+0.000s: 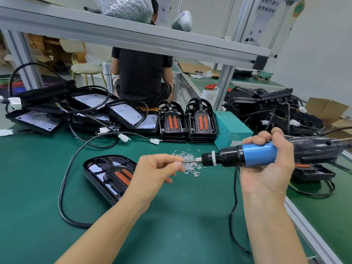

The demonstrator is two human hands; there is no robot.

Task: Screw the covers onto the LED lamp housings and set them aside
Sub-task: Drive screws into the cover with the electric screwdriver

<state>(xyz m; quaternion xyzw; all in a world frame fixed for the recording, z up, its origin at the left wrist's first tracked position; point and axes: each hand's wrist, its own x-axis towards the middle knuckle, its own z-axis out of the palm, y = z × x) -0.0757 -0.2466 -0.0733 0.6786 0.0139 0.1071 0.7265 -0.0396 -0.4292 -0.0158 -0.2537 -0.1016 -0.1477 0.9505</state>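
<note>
The pile of loose screws [187,162] is taken as the landmark on the table [171,216]. To its left a lamp housing [106,176] is laid flat. Behind it two stacks of covers [187,121] are set, with a power box [231,130] behind and to the right. Heaped housings [80,111] are piled behind and to the left. Just above the pile an electric screwdriver [257,156] is held level.
</note>
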